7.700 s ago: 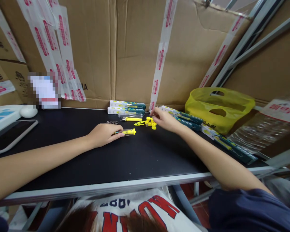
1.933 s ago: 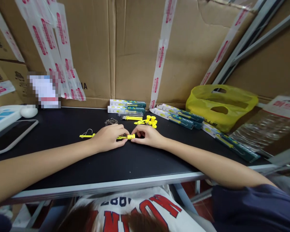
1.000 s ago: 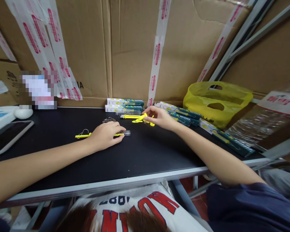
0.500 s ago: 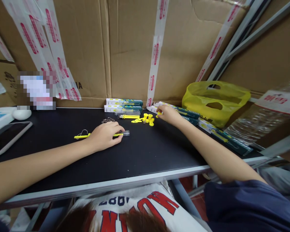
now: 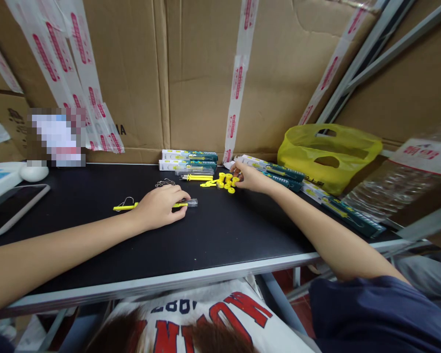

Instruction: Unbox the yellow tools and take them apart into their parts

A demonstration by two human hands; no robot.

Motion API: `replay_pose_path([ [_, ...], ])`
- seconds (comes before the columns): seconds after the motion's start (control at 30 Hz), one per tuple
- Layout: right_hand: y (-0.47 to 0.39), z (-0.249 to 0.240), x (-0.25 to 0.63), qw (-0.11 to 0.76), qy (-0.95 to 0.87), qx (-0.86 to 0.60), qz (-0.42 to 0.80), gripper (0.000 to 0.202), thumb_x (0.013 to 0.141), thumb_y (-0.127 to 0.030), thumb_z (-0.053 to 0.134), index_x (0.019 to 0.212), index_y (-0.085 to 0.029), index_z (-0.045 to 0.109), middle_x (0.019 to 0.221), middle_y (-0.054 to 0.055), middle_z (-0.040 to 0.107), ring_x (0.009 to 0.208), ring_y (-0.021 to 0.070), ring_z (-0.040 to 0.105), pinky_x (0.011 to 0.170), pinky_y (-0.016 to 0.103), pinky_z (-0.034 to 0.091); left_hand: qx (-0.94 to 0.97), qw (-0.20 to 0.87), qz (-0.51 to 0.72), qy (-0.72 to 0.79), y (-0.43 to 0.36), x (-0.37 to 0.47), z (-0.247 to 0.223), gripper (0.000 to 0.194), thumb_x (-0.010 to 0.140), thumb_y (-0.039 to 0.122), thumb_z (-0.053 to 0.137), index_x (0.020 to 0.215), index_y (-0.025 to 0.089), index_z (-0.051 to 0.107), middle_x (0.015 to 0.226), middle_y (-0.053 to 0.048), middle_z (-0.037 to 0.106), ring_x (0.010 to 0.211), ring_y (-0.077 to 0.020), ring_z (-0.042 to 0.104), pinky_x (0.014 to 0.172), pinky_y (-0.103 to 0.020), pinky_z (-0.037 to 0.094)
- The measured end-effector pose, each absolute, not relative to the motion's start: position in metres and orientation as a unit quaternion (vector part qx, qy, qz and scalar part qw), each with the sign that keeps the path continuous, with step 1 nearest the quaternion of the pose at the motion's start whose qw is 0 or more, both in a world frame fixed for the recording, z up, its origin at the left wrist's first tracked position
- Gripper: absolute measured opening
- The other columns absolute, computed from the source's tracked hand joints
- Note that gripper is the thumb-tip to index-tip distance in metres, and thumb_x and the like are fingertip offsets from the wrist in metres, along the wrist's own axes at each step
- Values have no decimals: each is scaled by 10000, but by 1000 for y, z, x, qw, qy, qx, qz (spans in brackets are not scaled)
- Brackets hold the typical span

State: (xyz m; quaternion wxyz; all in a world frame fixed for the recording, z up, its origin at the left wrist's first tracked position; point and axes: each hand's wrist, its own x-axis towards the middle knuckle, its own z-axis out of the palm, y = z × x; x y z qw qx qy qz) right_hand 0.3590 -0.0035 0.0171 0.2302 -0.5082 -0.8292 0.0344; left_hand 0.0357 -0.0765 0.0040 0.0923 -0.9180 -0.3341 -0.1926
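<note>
My left hand [image 5: 160, 207] lies on the black table, its fingers closed around a slim yellow tool [image 5: 123, 208]. The tool's clear tip pokes out past the fingertips, and a thin wire loop rises near its other end. Curved fingers of my right hand [image 5: 252, 177] are apart at the right edge of a small pile of yellow knobs [image 5: 228, 184], beside the rightmost one. Flat yellow clips [image 5: 208, 184] sit left of the pile. Behind them rests another yellow rod [image 5: 196, 177] with a metal tip. Thin wire pieces [image 5: 165, 182] are bunched behind my left hand.
Printed slim boxes [image 5: 187, 165] are stacked at the back, and more boxes [image 5: 343, 208] lie at the right. A yellow plastic bag [image 5: 327, 152] and a large clear bottle [image 5: 400, 166] stand there too. A phone [image 5: 16, 208] lies far left. Cardboard [image 5: 198, 88] walls the back.
My right hand has moved slightly left to the knob pile. The yellow knob that was in its fingers now sits at the pile's edge. My left hand has stayed put.
</note>
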Motion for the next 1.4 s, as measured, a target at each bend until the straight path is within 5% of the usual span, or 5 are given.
replay_pose_path([
  [0.37,-27,25,334,253,-835,-478,-99,275,834,-407,567,982,-177,543,993,105,548,950,243,528,856,380,436,-918,79,-191,-338,-77,36,4,323,810,224,464,1116,201,568,903,-26,627,897,-209,587,751,-317,446],
  [0.6,-68,19,288,221,-922,-317,-17,292,898,-426,518,1048,-192,605,1028,88,570,983,215,525,891,353,424,-931,51,-204,-298,-73,35,2,252,869,257,473,1110,201,519,976,-27,639,896,-193,597,781,-311,440],
  [1.17,-46,17,306,205,-922,-328,24,129,806,-252,638,898,-161,639,859,52,603,793,166,519,719,287,420,-910,14,-216,-354,-62,31,-5,260,910,359,443,1087,220,573,1029,-41,608,1016,-221,551,871,-354,426],
  [1.4,-46,17,306,170,-926,-335,42,138,811,-264,628,898,-158,647,833,45,605,740,143,510,666,257,394,-881,19,-249,-403,-63,25,7,330,864,458,491,1030,199,613,951,-42,621,883,-214,577,763,-323,433],
])
